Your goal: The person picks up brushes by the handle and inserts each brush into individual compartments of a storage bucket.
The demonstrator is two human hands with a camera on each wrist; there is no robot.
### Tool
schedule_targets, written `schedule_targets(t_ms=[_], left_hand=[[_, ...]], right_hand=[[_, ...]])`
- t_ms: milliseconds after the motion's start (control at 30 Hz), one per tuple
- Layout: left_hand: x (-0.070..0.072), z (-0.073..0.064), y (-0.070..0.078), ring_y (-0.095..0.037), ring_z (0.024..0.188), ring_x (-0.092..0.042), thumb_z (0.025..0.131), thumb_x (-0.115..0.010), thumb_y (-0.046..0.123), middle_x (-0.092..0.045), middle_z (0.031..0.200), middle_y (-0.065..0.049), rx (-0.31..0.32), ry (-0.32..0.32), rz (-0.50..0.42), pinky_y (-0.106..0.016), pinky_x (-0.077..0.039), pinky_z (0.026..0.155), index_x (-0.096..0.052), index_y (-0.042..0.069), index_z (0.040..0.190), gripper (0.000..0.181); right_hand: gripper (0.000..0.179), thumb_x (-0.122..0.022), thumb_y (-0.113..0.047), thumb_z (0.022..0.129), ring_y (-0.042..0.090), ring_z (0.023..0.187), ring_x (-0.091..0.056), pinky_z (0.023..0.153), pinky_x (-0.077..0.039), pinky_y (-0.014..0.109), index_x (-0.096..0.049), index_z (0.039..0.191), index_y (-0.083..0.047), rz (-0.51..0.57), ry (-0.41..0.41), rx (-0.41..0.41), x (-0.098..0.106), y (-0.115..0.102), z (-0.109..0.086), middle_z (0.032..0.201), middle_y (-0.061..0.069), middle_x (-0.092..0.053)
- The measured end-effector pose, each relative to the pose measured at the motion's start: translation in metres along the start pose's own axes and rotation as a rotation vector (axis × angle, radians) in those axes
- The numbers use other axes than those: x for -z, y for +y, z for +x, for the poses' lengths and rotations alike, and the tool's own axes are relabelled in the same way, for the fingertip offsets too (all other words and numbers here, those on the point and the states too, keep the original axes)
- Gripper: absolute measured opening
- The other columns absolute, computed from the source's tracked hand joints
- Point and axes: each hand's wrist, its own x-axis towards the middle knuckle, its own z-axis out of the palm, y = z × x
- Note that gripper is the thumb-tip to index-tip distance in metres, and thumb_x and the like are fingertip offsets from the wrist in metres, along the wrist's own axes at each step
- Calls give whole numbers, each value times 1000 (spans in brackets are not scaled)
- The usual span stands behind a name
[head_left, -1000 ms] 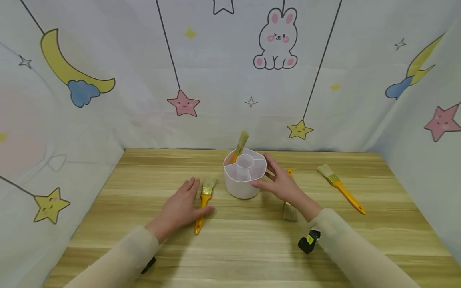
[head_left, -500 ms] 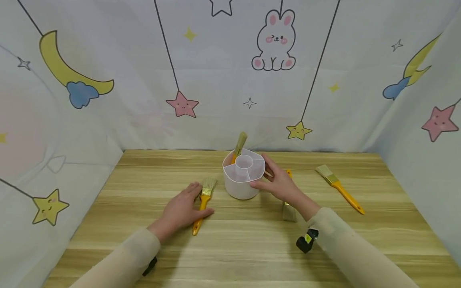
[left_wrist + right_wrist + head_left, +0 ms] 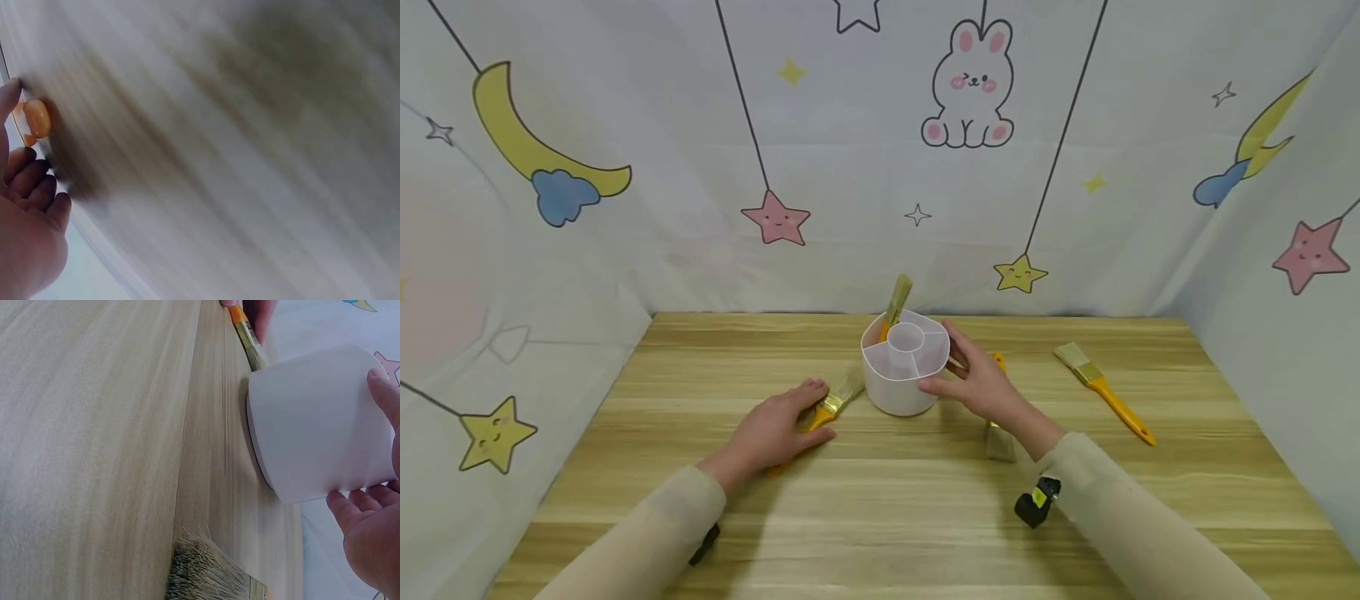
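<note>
A white round desk organizer (image 3: 901,392) with divided compartments stands upright on the table, a paintbrush (image 3: 896,298) leaning bristles-up in its back left compartment. My right hand (image 3: 981,383) holds the organizer's right side, thumb in front and fingers behind, as the right wrist view also shows. To the left, my left hand (image 3: 775,429) lies over another paintbrush (image 3: 835,400), thumb on one side and curled fingers on the other; its bristles point towards the organizer. Most of the handle is hidden under that hand, though its orange end (image 3: 37,119) shows in the left wrist view.
Behind my right forearm lies a partly covered paintbrush (image 3: 1000,442), bristles towards me. Another paintbrush (image 3: 1105,392) lies farther right on the wooden table (image 3: 910,525). A white patterned cloth (image 3: 850,150) rises at the table's back and sides.
The paintbrush under my left hand has turned clockwise, its bristles swinging right towards the organizer. My left fingers have drawn in around it. The right hand and organizer have stayed put.
</note>
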Motion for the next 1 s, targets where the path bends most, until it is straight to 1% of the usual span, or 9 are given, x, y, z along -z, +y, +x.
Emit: schedule_targets(t_ms=[300,433,567,733,867,1000], left_hand=[[1,2,-11,-33,146,-53,99,-79,32,-57,157,-11,-63,34,-60,-56,-44,119,-60,7,152,62],[2,2,-14,-34,143,-56,100,-79,29,-58,155,-14,-68,35,-97,-57,-46,117,-62,8,151,59],[4,2,-16,-36,141,-58,100,-79,28,-59,153,-17,-70,30,-116,-58,-47,116,-63,9,151,57],[4,1,-17,-36,140,-59,99,-80,25,-60,152,-16,-73,27,-122,-57,-48,116,-63,9,150,56],[3,2,-16,-36,137,-61,100,-79,22,-63,150,-14,-87,38,-116,-57,-50,114,-65,9,149,53],[3,1,-17,-36,133,-65,99,-80,21,-66,145,-14,-84,59,-106,-56,-53,111,-66,9,147,51]], right_hand=[[106,-88,-15,92,37,158,-34,123,-40,48,-18,171,-5,-9,7,20,0,0,-1,174,17,-29],[105,-87,-14,92,37,158,-35,123,-40,49,-19,171,-5,-10,10,28,-1,0,-1,173,17,-30],[104,-87,-13,92,36,157,-36,123,-40,48,-20,171,-5,-4,10,27,-1,-1,-1,173,17,-32],[104,-87,-12,92,37,157,-36,122,-41,48,-20,171,-4,0,12,18,-2,-2,-1,172,18,-32],[104,-87,-12,92,37,157,-36,122,-41,48,-20,171,-4,1,16,11,-1,-2,-1,172,18,-32],[104,-87,-11,92,36,157,-36,123,-41,48,-20,171,-4,12,10,15,-1,-1,0,173,18,-31]])
